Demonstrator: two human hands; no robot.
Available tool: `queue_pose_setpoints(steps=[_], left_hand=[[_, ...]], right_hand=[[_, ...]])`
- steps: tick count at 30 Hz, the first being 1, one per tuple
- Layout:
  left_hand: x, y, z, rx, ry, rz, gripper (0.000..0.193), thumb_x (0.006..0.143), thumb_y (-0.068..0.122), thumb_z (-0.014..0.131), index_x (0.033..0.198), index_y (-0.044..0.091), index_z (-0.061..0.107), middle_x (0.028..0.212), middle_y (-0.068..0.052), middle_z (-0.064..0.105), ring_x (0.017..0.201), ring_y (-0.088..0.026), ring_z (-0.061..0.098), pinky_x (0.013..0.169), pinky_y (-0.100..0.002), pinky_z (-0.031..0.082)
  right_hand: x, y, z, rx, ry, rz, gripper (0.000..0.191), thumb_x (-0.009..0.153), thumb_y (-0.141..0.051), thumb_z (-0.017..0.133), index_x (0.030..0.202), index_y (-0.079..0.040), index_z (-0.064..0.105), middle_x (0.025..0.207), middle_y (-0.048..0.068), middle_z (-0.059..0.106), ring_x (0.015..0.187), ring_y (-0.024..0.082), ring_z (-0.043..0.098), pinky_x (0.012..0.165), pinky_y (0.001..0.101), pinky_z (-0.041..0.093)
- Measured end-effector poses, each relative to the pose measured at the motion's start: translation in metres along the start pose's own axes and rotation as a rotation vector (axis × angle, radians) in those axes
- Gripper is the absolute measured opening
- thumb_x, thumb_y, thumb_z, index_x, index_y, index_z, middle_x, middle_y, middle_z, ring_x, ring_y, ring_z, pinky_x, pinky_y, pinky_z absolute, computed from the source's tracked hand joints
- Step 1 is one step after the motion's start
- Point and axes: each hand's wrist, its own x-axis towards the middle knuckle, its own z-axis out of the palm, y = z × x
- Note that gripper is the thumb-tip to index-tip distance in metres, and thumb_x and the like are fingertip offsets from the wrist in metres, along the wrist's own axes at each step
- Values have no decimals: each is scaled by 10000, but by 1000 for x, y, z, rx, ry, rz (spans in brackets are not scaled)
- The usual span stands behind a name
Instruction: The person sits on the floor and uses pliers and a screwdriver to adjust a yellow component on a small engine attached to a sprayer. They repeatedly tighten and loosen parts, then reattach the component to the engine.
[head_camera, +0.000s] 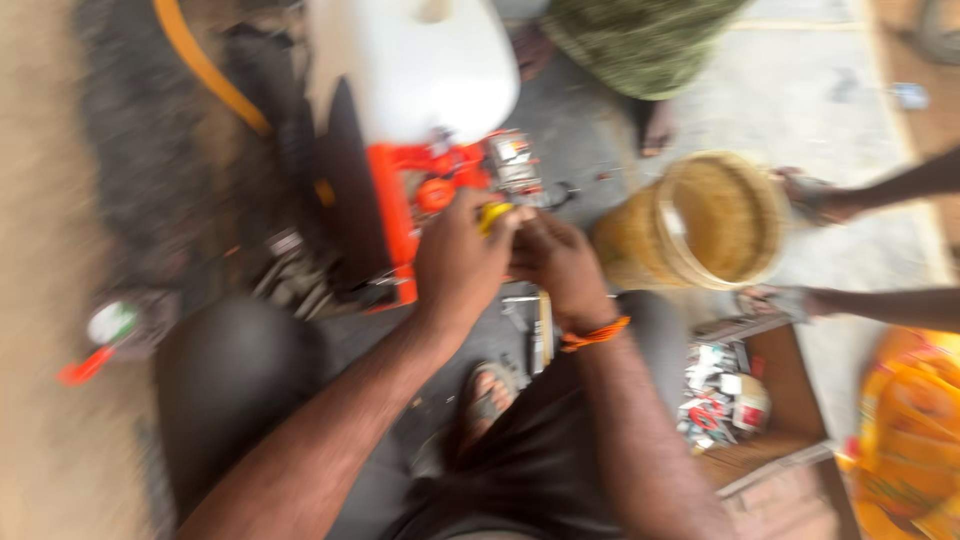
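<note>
Yellow part (492, 214) pinched in left hand (462, 252) fingers; right hand (553, 258) fingers' grip unclear. Steady the orange engine (420, 190) firmly.

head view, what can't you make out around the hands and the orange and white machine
- Head view, all motion-blurred: small parts on the orange and white machine unreadable.
- Yellow piece: mostly covered by the left hand; its kind is unclear.
- Right hand: fingers curl under, so any hold is hidden.
- Machine top: cut off by the upper edge.
- Wooden box contents: too blurred to identify.
</note>
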Motion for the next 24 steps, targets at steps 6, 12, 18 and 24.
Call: queue_pose_setpoints(steps=[6, 12, 18, 24], left_hand=[[-17, 16, -1, 285, 69, 267, 269, 917, 160, 668, 1150, 31, 630, 1084, -175, 722, 1027, -371, 693, 849, -488, 552], [-29, 19, 12, 240, -6, 91, 371, 944, 183, 657, 1282, 33, 618, 1109, -185, 726, 1037, -349, 701, 857, -475, 557], [-38, -2, 12, 138, 43, 115, 363, 893, 147, 697, 1220, -2, 648, 1112, -209, 693, 1028, -377, 683, 842, -476, 553], [-33, -14, -2, 173, -54, 3, 317, 891, 178, 738, 1128, -20, 668, 1044, -186, 698, 990, -345, 694, 842, -474, 553]], right_hand=[[-8, -13, -5, -21, -50, 15, 457, 987, -323, 656, 1271, 35, 667, 1045, 97, 746, 877, 151, 730, 817, 318, 616], [-7, -9, -15, -117, -89, -3, 468, 974, -345, 686, 1262, 25, 689, 1018, 80, 738, 852, 129, 707, 797, 301, 611], [1, 6, -22, -157, -158, 5, 434, 950, -340, 711, 1217, 0, 690, 1001, 80, 743, 840, 125, 721, 787, 286, 622], [8, 25, -13, -159, -114, -1, 433, 929, -341, 751, 1182, 7, 699, 950, 80, 740, 794, 119, 713, 732, 267, 602]])
